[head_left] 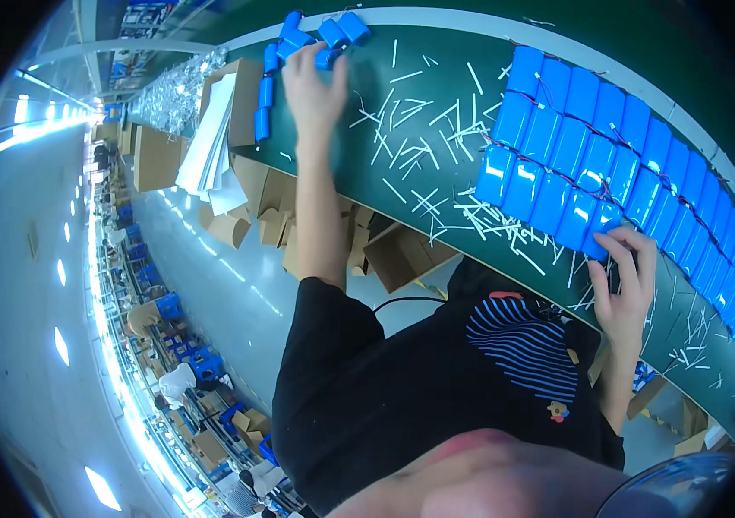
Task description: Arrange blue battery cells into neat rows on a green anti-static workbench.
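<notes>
My left hand (316, 93) reaches to the far left of the bench, its fingers and thumb closed around a blue battery pack (327, 59). Beside it, more blue packs (353, 28) lie loosely, and several form a line (263, 108) along the bench's left side. On the right, my right hand (628, 281) has its fingers apart and curved. Its fingertips touch the near end of a blue pack (600, 226) at the edge of a large block of blue packs (570, 142). These packs stand in tight rows, with thin dark and red leads and small white connectors between them.
Thin white strips (436, 129) are strewn over the green bench (367, 177). An open cardboard box (246, 95) with white sheets (209, 142) stands at its left end. Cardboard cartons (402, 255) sit below the near edge. Other people (179, 384) work along a line far left.
</notes>
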The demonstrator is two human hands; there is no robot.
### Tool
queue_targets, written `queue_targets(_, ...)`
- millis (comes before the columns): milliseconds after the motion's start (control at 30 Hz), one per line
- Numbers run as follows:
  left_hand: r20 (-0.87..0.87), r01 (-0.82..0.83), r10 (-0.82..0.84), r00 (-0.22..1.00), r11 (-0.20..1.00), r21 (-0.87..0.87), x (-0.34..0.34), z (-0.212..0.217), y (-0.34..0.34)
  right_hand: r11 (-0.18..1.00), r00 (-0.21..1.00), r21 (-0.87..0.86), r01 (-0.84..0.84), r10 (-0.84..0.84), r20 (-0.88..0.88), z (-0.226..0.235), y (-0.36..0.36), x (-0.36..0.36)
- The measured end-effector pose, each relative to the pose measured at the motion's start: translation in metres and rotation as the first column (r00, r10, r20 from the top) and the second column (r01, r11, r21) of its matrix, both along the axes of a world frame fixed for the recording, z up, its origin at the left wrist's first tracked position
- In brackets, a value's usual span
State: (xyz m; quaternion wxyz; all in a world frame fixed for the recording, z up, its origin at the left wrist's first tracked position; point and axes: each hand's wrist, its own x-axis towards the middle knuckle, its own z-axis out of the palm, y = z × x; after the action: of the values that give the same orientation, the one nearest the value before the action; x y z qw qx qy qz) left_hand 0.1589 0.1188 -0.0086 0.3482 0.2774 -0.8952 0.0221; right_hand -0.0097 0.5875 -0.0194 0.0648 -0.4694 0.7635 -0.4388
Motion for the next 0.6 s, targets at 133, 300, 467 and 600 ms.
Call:
queue_targets(133, 0.101, -0.064, 0.060, 0.993, 0.997, 0.039, 0.025, -0.012, -0.053, 1.000, 0.997, -0.003, 0.023, -0.023, 0.068, 0.000, 0.004, -0.002)
queue_targets(300, 0.316, -0.116, 0.084, 0.945, 0.990, 0.085, 0.025, 0.001, -0.036, 0.997, 0.987, 0.006, 0.078, -0.078, 0.141, 0.001, 0.005, -0.002)
queue_targets(467, 0.581, -0.423, 0.295, 0.758, 0.901, 0.095, 0.021, 0.032, -0.012, 0.996, 0.984, -0.002, 0.088, -0.087, 0.159, 0.001, 0.004, -0.004)
queue_targets(600, 0.647, -0.618, 0.497, 0.579, 0.784, -0.050, 0.008, 0.027, -0.022, 0.997, 0.984, -0.005, 0.079, -0.077, 0.159, 0.001, 0.003, -0.006)
